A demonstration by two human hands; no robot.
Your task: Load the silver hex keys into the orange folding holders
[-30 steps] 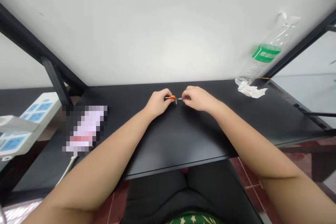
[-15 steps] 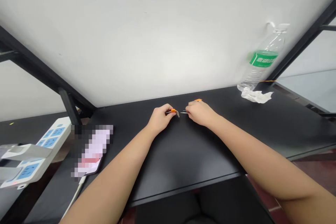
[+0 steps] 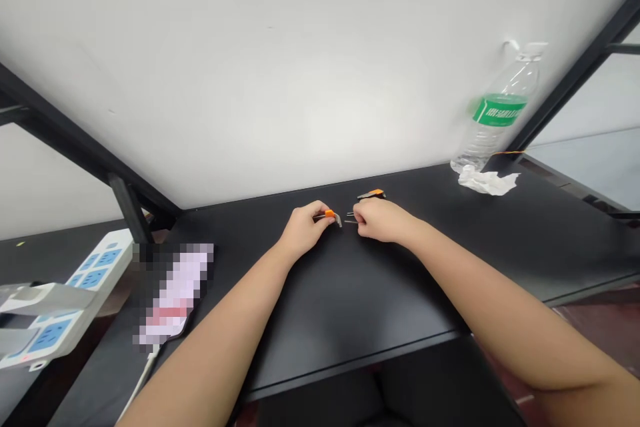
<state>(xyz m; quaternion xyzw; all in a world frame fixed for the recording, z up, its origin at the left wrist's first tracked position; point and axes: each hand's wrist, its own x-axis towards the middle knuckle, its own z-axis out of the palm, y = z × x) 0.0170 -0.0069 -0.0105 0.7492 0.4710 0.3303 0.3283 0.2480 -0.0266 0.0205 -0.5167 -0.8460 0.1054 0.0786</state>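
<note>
My left hand [image 3: 306,228] pinches a small orange holder [image 3: 330,213] with thin metal rods, their bent ends pointing right and down, low over the black tabletop [image 3: 320,300]. My right hand [image 3: 377,219] is closed, a short gap to the right of it, with thin metal rods [image 3: 351,221] sticking out leftward from its fingers. Just behind the right hand lies an orange and black piece [image 3: 373,194], partly hidden by the hand. The rods are too small to make out in detail.
At the back right a clear bottle with green label [image 3: 500,111] stands beside a crumpled white tissue [image 3: 489,181]. On the left lie a blurred-out phone [image 3: 175,293] with a white cable and a white power strip [image 3: 93,287]. A wall rises behind the table.
My right hand has shifted slightly down and turned, showing more of the orange and black piece behind it. The rods at its fingers have spread apart. My left hand keeps its hold.
</note>
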